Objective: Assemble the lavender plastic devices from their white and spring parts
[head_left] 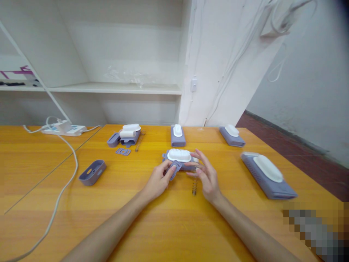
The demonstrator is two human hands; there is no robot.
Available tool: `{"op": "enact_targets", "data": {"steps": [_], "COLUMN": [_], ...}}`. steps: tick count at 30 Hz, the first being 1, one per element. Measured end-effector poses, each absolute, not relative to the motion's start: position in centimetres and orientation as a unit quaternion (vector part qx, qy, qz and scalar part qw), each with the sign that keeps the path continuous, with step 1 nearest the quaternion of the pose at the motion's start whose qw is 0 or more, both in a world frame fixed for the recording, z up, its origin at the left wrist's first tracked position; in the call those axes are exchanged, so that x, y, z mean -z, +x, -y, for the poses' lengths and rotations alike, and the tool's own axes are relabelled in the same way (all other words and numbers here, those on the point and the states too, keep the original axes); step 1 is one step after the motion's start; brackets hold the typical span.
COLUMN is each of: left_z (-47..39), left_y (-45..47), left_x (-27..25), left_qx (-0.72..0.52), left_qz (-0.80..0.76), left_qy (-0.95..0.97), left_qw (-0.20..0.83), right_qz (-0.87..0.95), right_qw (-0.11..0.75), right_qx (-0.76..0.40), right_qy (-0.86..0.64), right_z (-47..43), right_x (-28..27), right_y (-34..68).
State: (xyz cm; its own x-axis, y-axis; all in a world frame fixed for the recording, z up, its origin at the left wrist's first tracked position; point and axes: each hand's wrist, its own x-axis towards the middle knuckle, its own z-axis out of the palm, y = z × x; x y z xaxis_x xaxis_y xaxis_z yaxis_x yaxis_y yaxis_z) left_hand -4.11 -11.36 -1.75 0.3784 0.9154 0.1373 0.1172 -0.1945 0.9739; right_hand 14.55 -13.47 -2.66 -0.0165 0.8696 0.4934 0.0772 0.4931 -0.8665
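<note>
My left hand (158,179) pinches a small flat grey-purple plastic piece with slots (176,166) between thumb and fingers. Just behind it on the table lies a grey-purple plastic housing (185,167) with a white bristled brush head (179,155) on top. My right hand (208,181) is open, its fingers spread beside the right end of that housing; whether the fingertips touch it I cannot tell. Below those fingers a metal coil spring (194,186) lies on the wood, partly hidden at its upper end.
Farther left lie an oval grey-purple shell (92,173), a second slotted piece (123,151), another spring (140,141) and a housing with white parts (129,136). More brush units stand at the back (178,136) and right (268,176). A white cable (64,189) crosses the left side.
</note>
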Motion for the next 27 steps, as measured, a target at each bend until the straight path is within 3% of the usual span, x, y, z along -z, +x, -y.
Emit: {"op": "enact_targets", "data": {"steps": [9, 17, 27], "left_z": [10.6, 10.6, 10.6], "left_y": [-4.3, -4.3, -4.2], "left_x": [2.7, 2.7, 2.7], "left_qx": [-0.393, -0.388, -0.383], "left_qz": [-0.396, -0.396, -0.408], "left_qy": [0.622, 0.615, 0.617], "left_qw": [0.55, 0.56, 0.553], "right_qz": [0.704, 0.656, 0.574], "right_qw": [0.554, 0.592, 0.567], "right_qx": [-0.232, -0.228, -0.199], "right_qy": [-0.379, -0.409, -0.555], "right_z": [12.2, 11.8, 12.8], "right_x": [3.4, 3.7, 2.4], "right_y": [15.0, 14.6, 14.3]}}
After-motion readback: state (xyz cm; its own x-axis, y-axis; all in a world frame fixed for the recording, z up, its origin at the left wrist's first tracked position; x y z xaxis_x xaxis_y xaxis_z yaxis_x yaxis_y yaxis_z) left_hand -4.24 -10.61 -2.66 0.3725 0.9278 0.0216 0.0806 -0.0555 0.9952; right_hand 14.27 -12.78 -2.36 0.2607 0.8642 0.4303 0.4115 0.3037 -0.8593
